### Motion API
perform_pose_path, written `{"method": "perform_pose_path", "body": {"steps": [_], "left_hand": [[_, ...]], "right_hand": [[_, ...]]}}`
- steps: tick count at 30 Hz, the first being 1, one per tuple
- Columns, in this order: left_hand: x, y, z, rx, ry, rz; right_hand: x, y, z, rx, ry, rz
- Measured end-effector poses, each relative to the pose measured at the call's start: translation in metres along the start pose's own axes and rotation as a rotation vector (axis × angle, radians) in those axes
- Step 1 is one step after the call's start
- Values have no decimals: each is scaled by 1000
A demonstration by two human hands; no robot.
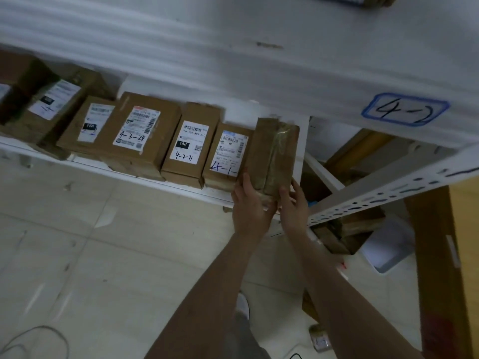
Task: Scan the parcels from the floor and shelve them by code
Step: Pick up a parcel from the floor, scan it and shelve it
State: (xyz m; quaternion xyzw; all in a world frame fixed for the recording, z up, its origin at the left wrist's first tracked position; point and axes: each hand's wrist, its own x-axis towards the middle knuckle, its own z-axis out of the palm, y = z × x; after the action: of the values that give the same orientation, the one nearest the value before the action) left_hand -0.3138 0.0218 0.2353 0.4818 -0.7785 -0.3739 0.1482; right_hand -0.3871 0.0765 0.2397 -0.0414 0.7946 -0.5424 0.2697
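head view: the taped brown parcel (274, 154) lay at the right end of the row on the white shelf (181, 189), just beside the box marked 4-1 (228, 154); its long axis ran from near to far, away from the hands; both hands held its near end, the left hand (250, 203) curled on its left side, the right hand (294, 207) on its right, about equally near; any push would likely go straight along that axis, farther onto the shelf.

On the lower shelf (181, 193) a row of parcels (140, 130) runs left to right, the end parcel (274, 151) standing on edge at its right, just beside its neighbour (228, 154), the left hand (248, 206) holding its near left side and the right hand (294, 208) its near right.
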Motion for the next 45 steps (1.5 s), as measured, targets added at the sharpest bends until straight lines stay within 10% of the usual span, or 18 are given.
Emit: {"method": "perform_pose_path", "body": {"steps": [15,30,45], "left_hand": [[8,20,10,-240,123,-183],[22,-7,19,-970,-104,-676],[6,-111,-28,-792,-37,-752]], "right_hand": [[-10,18,-17,162,-1,-86],[-30,28,-12,-492,40,-367],[-60,56,54,-422,-149,-372]]}}
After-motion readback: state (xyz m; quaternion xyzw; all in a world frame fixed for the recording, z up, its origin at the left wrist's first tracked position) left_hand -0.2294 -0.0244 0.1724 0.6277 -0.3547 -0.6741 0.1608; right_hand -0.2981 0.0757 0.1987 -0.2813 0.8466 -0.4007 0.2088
